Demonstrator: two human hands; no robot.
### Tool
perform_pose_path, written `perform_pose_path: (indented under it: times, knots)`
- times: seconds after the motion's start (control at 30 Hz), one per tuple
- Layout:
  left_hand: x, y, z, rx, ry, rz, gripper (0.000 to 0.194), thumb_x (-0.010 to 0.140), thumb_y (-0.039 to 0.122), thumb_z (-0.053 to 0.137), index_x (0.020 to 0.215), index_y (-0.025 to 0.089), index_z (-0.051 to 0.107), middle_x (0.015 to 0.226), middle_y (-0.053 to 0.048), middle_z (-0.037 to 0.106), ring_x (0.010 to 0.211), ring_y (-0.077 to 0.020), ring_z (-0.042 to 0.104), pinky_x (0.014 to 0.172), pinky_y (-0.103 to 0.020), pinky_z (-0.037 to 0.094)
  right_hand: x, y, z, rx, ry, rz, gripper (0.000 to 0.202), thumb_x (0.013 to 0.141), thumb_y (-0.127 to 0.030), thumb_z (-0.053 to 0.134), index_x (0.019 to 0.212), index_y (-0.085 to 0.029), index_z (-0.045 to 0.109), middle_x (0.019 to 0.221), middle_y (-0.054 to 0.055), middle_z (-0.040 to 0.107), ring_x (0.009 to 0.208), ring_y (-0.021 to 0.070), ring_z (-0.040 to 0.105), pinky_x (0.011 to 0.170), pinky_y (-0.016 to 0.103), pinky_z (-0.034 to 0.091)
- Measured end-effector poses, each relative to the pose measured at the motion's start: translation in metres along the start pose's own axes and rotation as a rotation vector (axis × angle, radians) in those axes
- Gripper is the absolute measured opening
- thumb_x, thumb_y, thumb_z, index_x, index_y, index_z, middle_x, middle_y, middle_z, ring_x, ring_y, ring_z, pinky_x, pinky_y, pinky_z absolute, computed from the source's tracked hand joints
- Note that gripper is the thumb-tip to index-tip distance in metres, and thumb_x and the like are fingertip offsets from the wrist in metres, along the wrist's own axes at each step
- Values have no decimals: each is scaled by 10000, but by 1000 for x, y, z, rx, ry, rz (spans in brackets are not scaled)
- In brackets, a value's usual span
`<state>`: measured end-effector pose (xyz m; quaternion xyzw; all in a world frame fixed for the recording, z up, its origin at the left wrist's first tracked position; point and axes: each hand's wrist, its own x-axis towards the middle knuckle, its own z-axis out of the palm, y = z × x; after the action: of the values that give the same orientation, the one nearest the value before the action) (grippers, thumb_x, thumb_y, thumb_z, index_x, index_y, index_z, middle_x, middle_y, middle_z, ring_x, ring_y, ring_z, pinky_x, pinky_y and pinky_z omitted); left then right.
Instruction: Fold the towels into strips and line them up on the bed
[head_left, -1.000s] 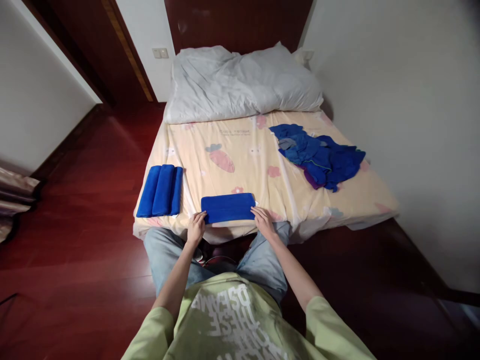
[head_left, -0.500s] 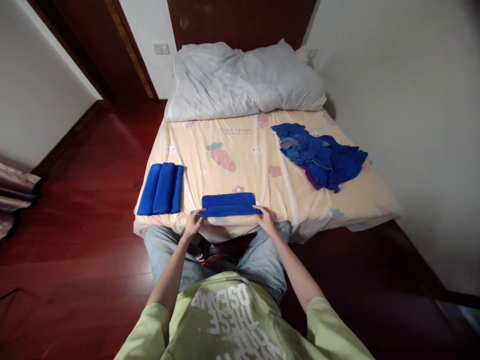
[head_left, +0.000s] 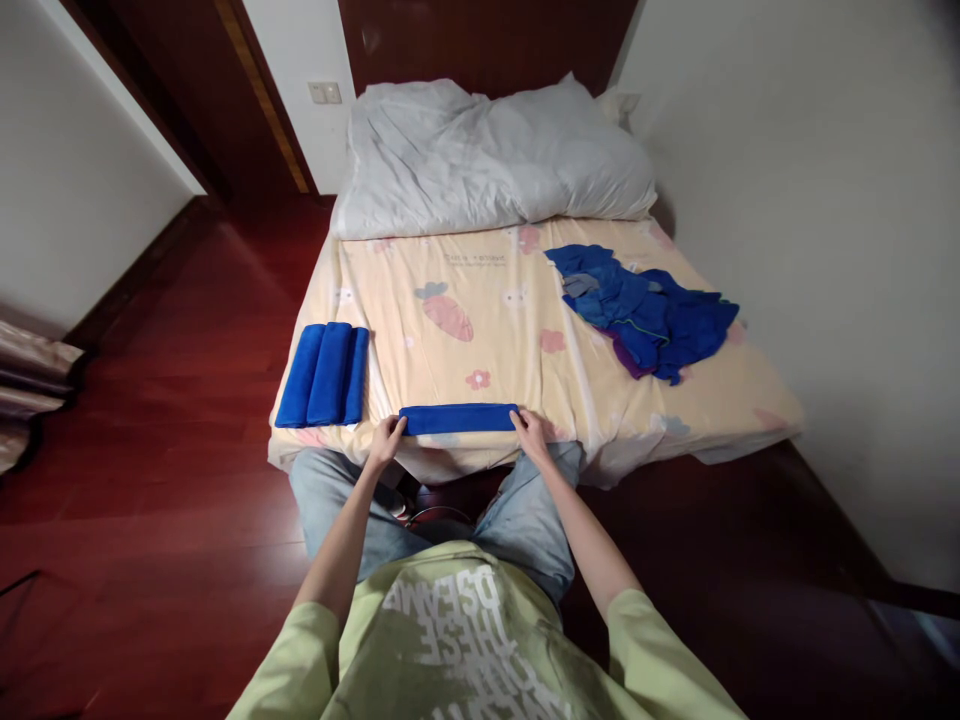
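A blue cloth [head_left: 459,419], folded into a long narrow strip, lies at the near edge of the bed. My left hand [head_left: 388,438] pinches its left end, and my right hand [head_left: 528,433] pinches its right end. To the left, three folded blue cloths [head_left: 324,375] lie side by side, partly overlapping. A loose, crumpled heap of blue cloths [head_left: 649,315] with a purple piece and a grey patch sits on the right part of the bed.
The bed [head_left: 450,355] has a cream sheet with carrot and flower prints. A large grey-white pillow or bundled quilt [head_left: 491,165] lies at its head. A wall stands on the right, and a curtain [head_left: 34,385] hangs at far left.
The upper flap of the held cloth has been folded down, so the cloth is now a narrower strip. Both hands still grip its ends.
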<state>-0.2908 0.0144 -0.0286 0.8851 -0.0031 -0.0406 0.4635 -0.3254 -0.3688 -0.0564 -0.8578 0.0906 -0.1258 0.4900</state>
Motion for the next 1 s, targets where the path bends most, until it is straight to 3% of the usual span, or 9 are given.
perform_pose_path:
  times: [0.33, 0.5, 0.57, 0.63, 0.7, 0.77, 0.93, 1.0]
  knots:
    - [15, 8, 8, 120, 64, -164, 397, 921, 528, 502, 748, 192, 623, 723, -70, 673, 780, -254, 668, 745, -334, 476, 14, 2, 8, -143, 64, 58, 578, 842, -760, 477, 590, -240, 479, 618, 67, 616, 611, 194, 538, 634, 311, 433]
    - [16, 10, 15, 159, 130, -205, 320, 927, 486, 546, 820, 195, 627, 752, -70, 660, 798, -259, 665, 779, -354, 498, 13, -5, 7, -245, 72, 83, 449, 880, -632, 543, 744, -210, 614, 715, 94, 695, 679, 227, 640, 660, 320, 495]
    - [13, 12, 16, 194, 210, -113, 255, 929, 441, 572, 903, 196, 634, 877, -94, 678, 897, -271, 659, 868, -392, 510, 10, -13, 4, -325, 105, -12, 353, 926, -518, 546, 882, -188, 664, 837, 114, 717, 790, 246, 671, 742, 346, 532]
    - [9, 14, 16, 266, 258, 98, 172, 944, 342, 557, 952, 194, 645, 1030, -129, 679, 1022, -285, 634, 966, -437, 495, 7, -21, -2, -429, 78, -195, 269, 967, -370, 517, 1011, -174, 696, 989, 142, 720, 946, 265, 672, 872, 388, 543]
    - [6, 17, 13, 345, 177, 344, 177, 958, 222, 496, 1005, 189, 663, 1140, -142, 674, 1104, -283, 615, 1005, -450, 486, 5, -29, -9, -514, -64, -400, 282, 968, -220, 477, 1102, -181, 722, 1102, 143, 713, 1059, 267, 653, 973, 412, 523]
    - [4, 19, 9, 400, 26, 493, 255, 960, 159, 452, 1087, 182, 672, 1185, -138, 677, 1139, -271, 618, 1002, -436, 497, 4, -35, -17, -569, -219, -537, 355, 952, -147, 460, 1175, -200, 731, 1172, 125, 714, 1108, 259, 647, 1020, 418, 510]
    - [3, 15, -4, 497, -143, 598, 441, 927, 287, 617, 1347, 151, 599, 1404, -179, 597, 1297, -319, 566, 1084, -474, 477, 8, -36, -30, -712, -359, -632, 433, 929, -260, 561, 1342, -173, 658, 1358, 143, 655, 1240, 290, 606, 1078, 450, 480]
    - [5, 13, -5, 530, -170, 601, 477, 907, 230, 638, 1374, 153, 582, 1436, -183, 582, 1313, -315, 564, 1088, -468, 474, 12, -35, -31, -791, -419, -669, 470, 900, -214, 573, 1364, -158, 633, 1371, 162, 641, 1252, 303, 598, 1069, 448, 479]
